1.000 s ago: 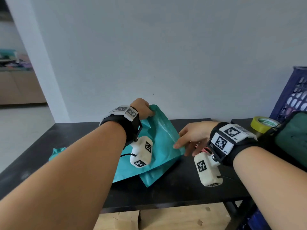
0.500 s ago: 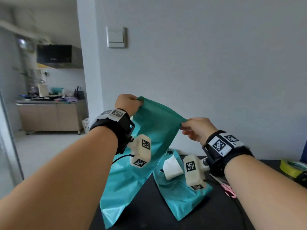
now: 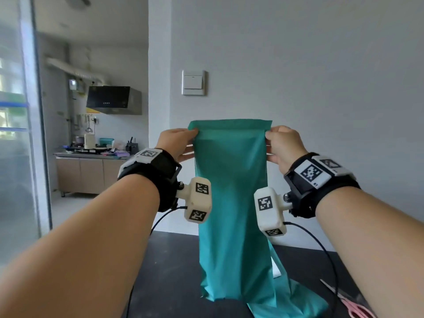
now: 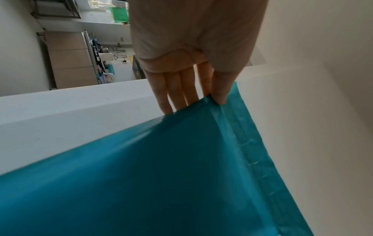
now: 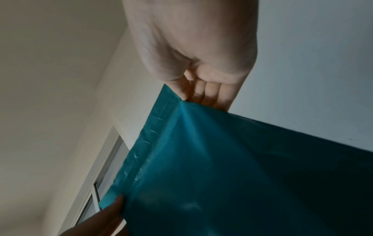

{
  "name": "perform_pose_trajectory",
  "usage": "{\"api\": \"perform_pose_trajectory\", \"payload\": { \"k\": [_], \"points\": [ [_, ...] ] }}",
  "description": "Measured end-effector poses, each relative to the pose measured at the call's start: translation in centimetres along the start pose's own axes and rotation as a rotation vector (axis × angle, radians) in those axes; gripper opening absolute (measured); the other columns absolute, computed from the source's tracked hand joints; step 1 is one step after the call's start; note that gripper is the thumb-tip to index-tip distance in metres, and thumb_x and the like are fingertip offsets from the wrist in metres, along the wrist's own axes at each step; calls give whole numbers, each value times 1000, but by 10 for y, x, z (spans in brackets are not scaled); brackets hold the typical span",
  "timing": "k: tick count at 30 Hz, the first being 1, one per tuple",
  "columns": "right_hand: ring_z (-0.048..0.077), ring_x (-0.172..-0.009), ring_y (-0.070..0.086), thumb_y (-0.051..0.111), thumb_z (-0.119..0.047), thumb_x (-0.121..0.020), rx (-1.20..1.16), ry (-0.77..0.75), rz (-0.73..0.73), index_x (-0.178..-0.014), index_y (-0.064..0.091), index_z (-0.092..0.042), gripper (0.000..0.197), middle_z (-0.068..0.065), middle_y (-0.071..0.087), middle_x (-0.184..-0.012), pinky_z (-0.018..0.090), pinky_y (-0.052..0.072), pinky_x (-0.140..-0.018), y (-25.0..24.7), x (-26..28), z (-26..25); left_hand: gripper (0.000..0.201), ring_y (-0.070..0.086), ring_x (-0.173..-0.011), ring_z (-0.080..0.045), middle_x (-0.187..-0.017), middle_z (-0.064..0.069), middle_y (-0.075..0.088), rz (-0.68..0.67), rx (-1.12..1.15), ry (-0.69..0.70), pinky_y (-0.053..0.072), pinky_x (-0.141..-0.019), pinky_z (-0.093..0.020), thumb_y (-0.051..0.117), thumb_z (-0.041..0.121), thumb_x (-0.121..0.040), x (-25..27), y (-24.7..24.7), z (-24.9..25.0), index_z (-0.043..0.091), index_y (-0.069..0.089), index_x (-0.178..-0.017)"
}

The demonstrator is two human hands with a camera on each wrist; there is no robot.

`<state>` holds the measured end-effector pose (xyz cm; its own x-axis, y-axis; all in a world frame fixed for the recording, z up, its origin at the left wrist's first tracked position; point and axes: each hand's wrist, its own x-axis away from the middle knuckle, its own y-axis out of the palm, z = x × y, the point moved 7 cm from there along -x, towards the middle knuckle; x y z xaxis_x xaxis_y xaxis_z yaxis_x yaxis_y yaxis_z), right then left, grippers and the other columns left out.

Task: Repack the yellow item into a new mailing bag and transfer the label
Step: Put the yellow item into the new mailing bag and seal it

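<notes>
I hold a teal mailing bag (image 3: 231, 203) upright in front of the wall, its lower end hanging just above the black table (image 3: 174, 271). My left hand (image 3: 179, 144) pinches its top left corner and my right hand (image 3: 281, 145) pinches its top right corner. The left wrist view has thumb and fingers clamped on the bag (image 4: 181, 167) near its sealing strip. The right wrist view gives the same pinch on the bag (image 5: 232, 159). A second teal bag (image 3: 293, 301) with a white label (image 3: 276, 269) lies on the table behind it. No yellow item is visible.
Pink-handled scissors (image 3: 353, 311) lie at the table's right front. A light switch (image 3: 193, 82) is on the grey wall behind. A kitchen counter (image 3: 91, 154) stands far off to the left past a glass door.
Both hands lifted the teal bag off the table and spread it flat and upright, moving to its two top corners. The view tilted up toward the wall.
</notes>
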<state>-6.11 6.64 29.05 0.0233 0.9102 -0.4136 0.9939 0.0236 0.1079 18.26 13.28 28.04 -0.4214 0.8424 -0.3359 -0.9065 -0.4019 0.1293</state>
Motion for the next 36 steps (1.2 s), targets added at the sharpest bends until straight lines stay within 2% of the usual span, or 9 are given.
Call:
{"api": "perform_pose_trajectory", "payload": {
  "k": [3, 8, 13, 18, 22, 27, 31, 33, 36],
  "points": [
    [30, -89, 67, 49, -9, -92, 74, 27, 34, -80, 59, -16, 17, 14, 69, -100, 44, 60, -75, -4, 0, 25, 13, 67, -87, -28, -103, -17, 68, 20, -27, -15, 60, -70, -31, 63, 16, -92, 4, 3, -21, 5, 64, -97],
    [34, -94, 67, 52, -14, -90, 187, -15, 84, -79, 64, -17, 16, 14, 70, -99, 50, 58, -82, -19, 6, 44, 20, 60, -80, -24, -89, -13, 65, 111, -77, 42, 58, -82, -43, 67, 20, -88, 1, 2, -32, 13, 65, -69],
    [19, -91, 71, 62, -39, -90, 27, 155, -267, -101, 67, -10, 32, 6, 75, -100, 34, 57, -81, -7, 32, 70, 24, 55, -74, -21, -79, -11, 60, 128, -141, 54, 54, -83, -47, 69, 34, -79, -2, 4, -48, 15, 66, -66],
    [25, -83, 69, 67, -13, -88, 62, 176, -210, -92, 69, -4, 10, 18, 73, -104, 34, 58, -80, -11, 37, 93, 47, 59, -71, -22, -78, -9, 62, 75, -131, -32, 54, -75, -31, 72, 54, -67, 10, 6, -51, 10, 65, -81],
    [23, -81, 69, 63, -16, -91, 36, 176, -192, -98, 68, -3, 15, 15, 73, -102, 33, 58, -76, -9, 35, 92, 32, 70, -91, -18, -100, -5, 73, -88, -188, -160, 56, -79, -30, 72, 39, -82, 24, 10, -68, 10, 69, -95],
    [28, -85, 68, 67, -17, -88, 52, 152, -97, -90, 68, -7, 10, 22, 71, -103, 45, 57, -86, -7, 34, 93, 21, 68, -94, -20, -105, -9, 72, -14, -117, -138, 57, -75, -28, 67, 28, -88, 26, -1, -75, 7, 68, -91],
    [23, -87, 63, 74, -18, -79, 243, 11, 147, -95, 56, -14, 26, 3, 61, -99, 40, 54, -83, -20, 30, 83, 16, 67, -88, -24, -98, -14, 70, 103, -200, -64, 59, -77, -34, 74, 20, -82, 23, -7, -72, 8, 64, -79],
    [20, -79, 57, 70, -15, -82, 352, -73, 122, -94, 55, -14, 19, -4, 55, -89, 36, 51, -76, -17, 33, 75, 20, 66, -91, -27, -93, -11, 64, 161, -272, -33, 57, -85, -41, 76, 18, -78, 21, -12, -70, 13, 56, -75],
    [24, -81, 64, 66, -12, -84, 340, -44, -83, -77, 65, -19, 10, 5, 68, -93, 42, 57, -79, -7, 35, 74, 16, 64, -93, -27, -93, -6, 62, 173, -415, 8, 55, -87, -44, 73, 17, -78, 18, -15, -67, 17, 57, -80]
  ]
}}
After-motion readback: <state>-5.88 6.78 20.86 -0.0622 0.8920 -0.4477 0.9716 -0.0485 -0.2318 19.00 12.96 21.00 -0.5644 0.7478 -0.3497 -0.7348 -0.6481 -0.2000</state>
